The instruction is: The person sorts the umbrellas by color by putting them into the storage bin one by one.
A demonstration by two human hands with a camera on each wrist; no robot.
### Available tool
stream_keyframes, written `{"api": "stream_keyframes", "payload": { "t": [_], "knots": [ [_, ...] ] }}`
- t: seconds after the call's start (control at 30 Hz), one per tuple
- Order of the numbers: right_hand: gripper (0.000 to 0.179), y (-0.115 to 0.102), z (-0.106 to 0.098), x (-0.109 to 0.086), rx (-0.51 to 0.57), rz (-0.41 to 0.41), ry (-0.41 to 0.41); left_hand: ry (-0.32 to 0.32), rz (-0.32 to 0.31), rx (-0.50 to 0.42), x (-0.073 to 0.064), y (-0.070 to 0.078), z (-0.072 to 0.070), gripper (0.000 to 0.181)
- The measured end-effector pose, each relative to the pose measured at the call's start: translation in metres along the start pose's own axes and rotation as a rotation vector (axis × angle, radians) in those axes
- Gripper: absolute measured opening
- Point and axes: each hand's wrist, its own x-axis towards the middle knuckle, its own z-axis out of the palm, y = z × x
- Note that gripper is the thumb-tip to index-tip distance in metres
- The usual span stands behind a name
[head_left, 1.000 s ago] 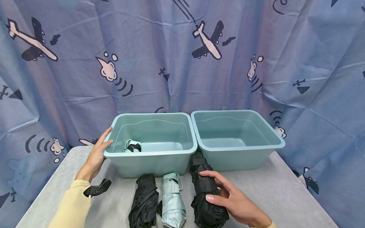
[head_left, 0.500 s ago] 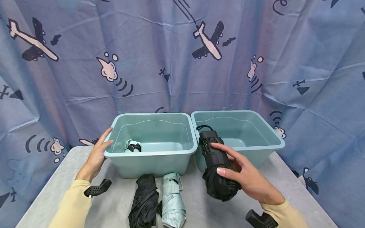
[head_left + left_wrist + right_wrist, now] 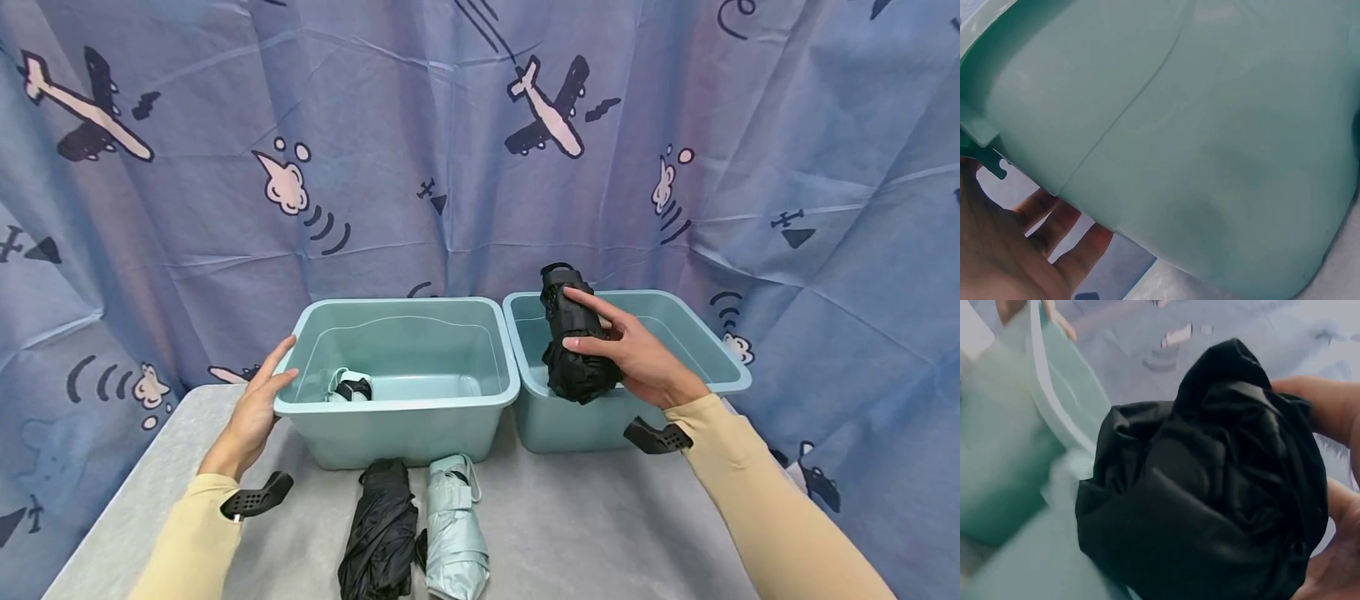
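Head view, right of centre: my right hand [image 3: 641, 358] pinches the black umbrella [image 3: 564, 317] between thumb and fingers. Its bunched end overlaps the front rim of the right bin [image 3: 693, 388], its strap end the back rim; I can't tell whether it touches either. Right of my grip, the bin's mouth opens wide. At left, my left hand [image 3: 247, 417] rests, fingers spread, on the outer rim of the left bin [image 3: 397, 406], whose other edge runs just beside the right bin. Low in the frame lie a dark folded umbrella [image 3: 380, 533] and a pale umbrella [image 3: 456, 533], with grey tabletop [image 3: 555, 517] to their right.
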Motion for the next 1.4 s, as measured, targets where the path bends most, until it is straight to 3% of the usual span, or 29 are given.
{"api": "stream_keyframes", "payload": {
  "t": [0.17, 0.4, 0.83, 1.13, 1.4],
  "knots": [
    [0.079, 0.008, -0.011, 0.028, -0.002, 0.055, 0.011, 0.001, 0.005, -0.011, -0.001, -0.001, -0.001, 0.06],
    [0.085, 0.032, -0.015, 0.05, -0.111, 0.146, 0.009, -0.003, -0.004, -0.016, -0.001, -0.001, -0.001, 0.06],
    [0.088, 0.052, -0.015, 0.061, -0.251, 0.238, -0.058, -0.002, -0.013, -0.007, 0.0, -0.001, 0.002, 0.06],
    [0.086, 0.054, -0.013, 0.065, -0.504, 0.253, -0.17, 0.0, 0.006, -0.005, -0.001, 0.001, -0.001, 0.061],
    [0.086, 0.058, -0.012, 0.066, -0.51, 0.257, -0.205, 0.001, -0.005, -0.015, -0.001, 0.001, 0.001, 0.06]
  ]
}}
